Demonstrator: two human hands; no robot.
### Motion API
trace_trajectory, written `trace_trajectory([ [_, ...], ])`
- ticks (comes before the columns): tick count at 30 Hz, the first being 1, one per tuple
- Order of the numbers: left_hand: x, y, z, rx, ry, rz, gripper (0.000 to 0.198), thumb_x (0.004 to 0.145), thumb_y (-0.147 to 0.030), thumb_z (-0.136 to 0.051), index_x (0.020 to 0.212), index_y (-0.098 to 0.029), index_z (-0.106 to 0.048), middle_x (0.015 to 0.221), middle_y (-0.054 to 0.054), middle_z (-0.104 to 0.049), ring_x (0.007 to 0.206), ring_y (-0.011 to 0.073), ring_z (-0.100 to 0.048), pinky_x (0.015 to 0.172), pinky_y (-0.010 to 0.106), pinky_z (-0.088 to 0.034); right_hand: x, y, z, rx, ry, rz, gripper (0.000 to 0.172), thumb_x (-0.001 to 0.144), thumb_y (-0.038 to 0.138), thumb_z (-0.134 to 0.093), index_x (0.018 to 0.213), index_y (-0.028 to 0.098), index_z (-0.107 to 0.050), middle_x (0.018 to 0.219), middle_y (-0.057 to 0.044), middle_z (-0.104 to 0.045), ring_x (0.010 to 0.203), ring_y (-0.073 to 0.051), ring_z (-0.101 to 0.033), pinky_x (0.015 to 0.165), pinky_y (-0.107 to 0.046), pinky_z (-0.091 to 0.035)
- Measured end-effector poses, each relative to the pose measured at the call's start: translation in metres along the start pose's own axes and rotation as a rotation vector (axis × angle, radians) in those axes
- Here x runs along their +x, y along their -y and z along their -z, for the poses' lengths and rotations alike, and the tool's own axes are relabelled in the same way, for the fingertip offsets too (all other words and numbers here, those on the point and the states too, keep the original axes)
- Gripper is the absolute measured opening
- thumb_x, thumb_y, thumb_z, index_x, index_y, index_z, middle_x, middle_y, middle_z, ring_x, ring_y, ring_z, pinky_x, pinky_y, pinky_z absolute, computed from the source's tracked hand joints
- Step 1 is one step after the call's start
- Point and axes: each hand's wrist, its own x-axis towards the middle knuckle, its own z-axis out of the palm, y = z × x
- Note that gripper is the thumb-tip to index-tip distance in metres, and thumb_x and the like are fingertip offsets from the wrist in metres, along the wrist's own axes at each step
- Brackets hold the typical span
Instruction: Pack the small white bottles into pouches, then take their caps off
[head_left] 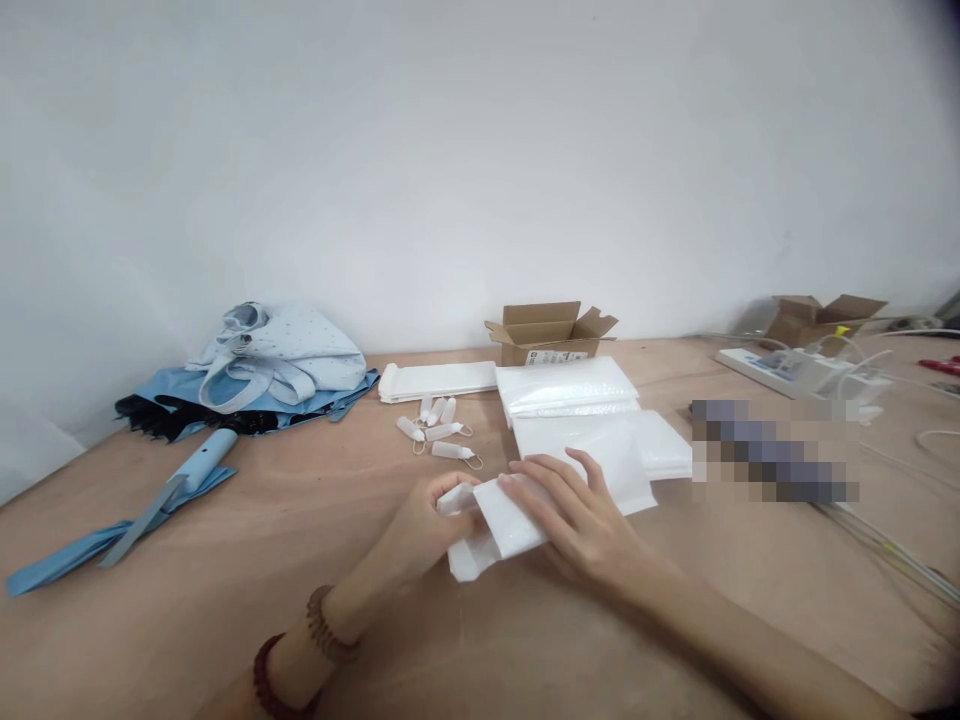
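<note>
A white padded envelope (517, 522) is held above the table between both my hands, its open end and flap turned to the left. My left hand (444, 520) is closed on that open end, with part of the fingers hidden in or behind the flap. My right hand (574, 512) lies across the envelope's upper side, fingers over it and the thumb out of sight beneath. Just behind my hands, a stack of white padded envelopes (570, 385) lies on the table. Several small white bottles with loops (450, 450) are scattered behind my left hand.
A folded white strip stack (442, 380) lies behind the bottles. An open cardboard box (551, 335) stands by the wall. At left are a blue umbrella (202, 455) and a pale bag (300, 345). A power strip (765, 370), cables and another box (814, 320) are at right.
</note>
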Motion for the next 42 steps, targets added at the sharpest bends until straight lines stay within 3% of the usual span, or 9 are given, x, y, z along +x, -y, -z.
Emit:
trace_trajectory([
  [4, -0.005, 0.01, -0.012, -0.038, -0.166, 0.06, 0.018, 0.073, -0.031, -0.066, 0.07, -0.013, -0.059, 0.06, -0.003, -0.055, 0.057, 0.0098, -0.047, 0.049, 0.019, -0.036, 0.003, 0.002, 0.004, -0.038, 0.017, 0.069, 0.039, 0.09, 0.004, -0.034, 0.125, 0.013, -0.049, 0.123, -0.013, -0.059, 0.123, -0.025, -0.044, 0.1, -0.051, -0.026],
  [7, -0.004, 0.015, -0.015, -0.132, -0.236, 0.117, 0.022, 0.075, -0.037, -0.065, 0.081, -0.015, -0.064, 0.074, 0.002, -0.064, 0.068, 0.0159, -0.057, 0.057, 0.024, -0.044, 0.004, 0.003, 0.004, -0.079, 0.029, 0.069, 0.04, 0.09, 0.004, -0.035, 0.127, 0.013, -0.048, 0.129, -0.015, -0.054, 0.129, -0.028, -0.038, 0.1, -0.053, -0.025],
  [13, -0.003, 0.006, -0.018, -0.378, -0.21, 0.167, 0.034, 0.075, -0.04, -0.067, 0.101, -0.019, -0.064, 0.094, 0.006, -0.069, 0.08, 0.0205, -0.063, 0.07, 0.031, -0.051, 0.0, 0.001, -0.001, -0.116, -0.017, -0.002, 0.038, 0.09, 0.003, -0.036, 0.124, 0.015, -0.05, 0.124, -0.014, -0.058, 0.126, -0.027, -0.042, 0.101, -0.054, -0.024],
  [22, -0.003, 0.0, -0.01, -0.433, -0.281, 0.187, 0.026, 0.073, -0.037, -0.066, 0.068, -0.012, -0.062, 0.059, 0.002, -0.061, 0.05, 0.0118, -0.053, 0.048, 0.021, -0.041, -0.004, -0.004, -0.005, -0.051, 0.021, -0.038, 0.036, 0.09, 0.004, -0.037, 0.121, 0.015, -0.051, 0.117, -0.018, -0.058, 0.115, -0.027, -0.049, 0.096, -0.055, -0.029],
  [28, -0.009, -0.006, -0.011, -0.501, -0.309, -0.005, 0.034, 0.078, -0.038, -0.061, 0.055, -0.014, -0.057, 0.055, 0.001, -0.056, 0.049, 0.0113, -0.052, 0.045, 0.022, -0.041, -0.003, -0.004, -0.005, -0.071, 0.049, -0.03, 0.037, 0.09, 0.005, -0.036, 0.122, 0.016, -0.051, 0.118, -0.016, -0.057, 0.115, -0.026, -0.048, 0.096, -0.053, -0.031],
  [32, -0.011, -0.006, -0.012, -0.401, -0.331, -0.139, 0.03, 0.08, -0.031, -0.059, 0.055, -0.014, -0.059, 0.065, 0.003, -0.06, 0.063, 0.014, -0.057, 0.051, 0.022, -0.045, -0.002, -0.004, -0.003, -0.103, 0.047, -0.018, 0.035, 0.092, 0.007, -0.038, 0.122, 0.016, -0.053, 0.12, -0.015, -0.058, 0.116, -0.026, -0.048, 0.096, -0.051, -0.031],
  [36, -0.014, -0.004, -0.013, -0.076, -0.301, -0.32, 0.022, 0.083, -0.024, -0.055, 0.068, -0.015, -0.067, 0.086, 0.006, -0.065, 0.081, 0.017, -0.06, 0.069, 0.027, -0.051, -0.001, -0.004, -0.003, -0.118, 0.015, -0.009, 0.034, 0.093, 0.009, -0.037, 0.122, 0.014, -0.053, 0.12, -0.015, -0.059, 0.115, -0.026, -0.048, 0.095, -0.051, -0.031],
  [39, -0.017, -0.006, -0.014, 0.298, -0.251, -0.64, 0.017, 0.083, -0.013, -0.051, 0.083, -0.016, -0.068, 0.095, 0.007, -0.066, 0.094, 0.0193, -0.06, 0.085, 0.033, -0.049, 0.0, -0.005, -0.001, -0.123, -0.008, -0.035, 0.033, 0.093, 0.009, -0.036, 0.12, 0.013, -0.055, 0.118, -0.014, -0.06, 0.113, -0.025, -0.05, 0.095, -0.05, -0.031],
  [42, -0.018, -0.005, -0.017, 0.585, -0.194, -0.902, 0.034, 0.079, -0.003, -0.05, 0.109, -0.015, -0.061, 0.11, 0.011, -0.062, 0.107, 0.0225, -0.055, 0.095, 0.04, -0.045, 0.0, -0.008, 0.002, -0.133, -0.02, -0.062, 0.032, 0.093, 0.008, -0.037, 0.118, 0.014, -0.056, 0.117, -0.014, -0.061, 0.112, -0.025, -0.05, 0.095, -0.05, -0.031],
])
